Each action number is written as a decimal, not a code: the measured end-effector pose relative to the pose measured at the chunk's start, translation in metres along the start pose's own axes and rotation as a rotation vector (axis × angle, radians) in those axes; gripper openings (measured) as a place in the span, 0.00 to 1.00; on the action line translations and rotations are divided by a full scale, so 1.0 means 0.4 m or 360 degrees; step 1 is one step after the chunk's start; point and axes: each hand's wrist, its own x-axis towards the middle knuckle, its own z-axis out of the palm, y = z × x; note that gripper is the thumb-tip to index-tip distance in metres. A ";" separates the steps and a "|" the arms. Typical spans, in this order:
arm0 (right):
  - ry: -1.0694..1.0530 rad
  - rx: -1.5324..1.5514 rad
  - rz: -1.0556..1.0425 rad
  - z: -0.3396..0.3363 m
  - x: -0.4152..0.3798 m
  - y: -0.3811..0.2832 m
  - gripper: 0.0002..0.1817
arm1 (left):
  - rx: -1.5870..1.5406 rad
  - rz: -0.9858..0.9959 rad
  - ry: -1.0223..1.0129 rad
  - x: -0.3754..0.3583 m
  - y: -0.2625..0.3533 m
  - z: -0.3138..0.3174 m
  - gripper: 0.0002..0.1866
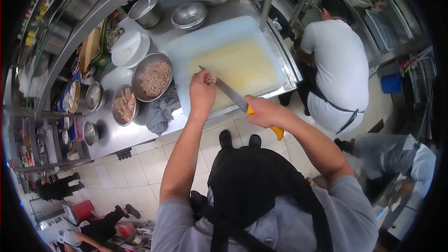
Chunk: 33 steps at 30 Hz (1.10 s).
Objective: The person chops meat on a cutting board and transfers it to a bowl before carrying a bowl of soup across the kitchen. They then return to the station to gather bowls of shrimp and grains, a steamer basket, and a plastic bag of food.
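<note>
A knife with a yellow handle (278, 133) is in my right hand (267, 112), its blade (228, 91) reaching left over the white cutting board (254, 32). My left hand (202, 91) is at the board's left part with curled fingers, beside a small heap of diced pale meat (211, 78) near the blade's tip. Left of the board, a steel bowl holds a lot of diced meat (156, 79). Larger pinkish pieces (124, 105) fill a smaller bowl. Between the bowls and the board lies a crumpled grey cloth (161, 114).
White bowls (128, 49), a steel pot with a spoon (145, 13) and empty steel bowls (189, 15) stand behind on the steel table (109, 140). A person in white (336, 60) bends at the right. Other people are at the lower right and lower left.
</note>
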 end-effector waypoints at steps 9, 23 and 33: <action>0.0061 -0.0377 -0.0337 -0.011 0.151 -0.324 0.18 | 0.0395 -0.0092 0.0267 0.111 -0.135 -0.352 0.19; 0.0078 0.0476 -0.0068 0.031 -0.026 -0.057 0.21 | 0.0311 0.0417 -0.0054 0.033 -0.107 -0.264 0.10; 0.0266 0.0641 0.0144 0.065 -0.037 0.173 0.23 | 0.0682 0.0412 -0.0401 0.108 -0.097 -0.065 0.10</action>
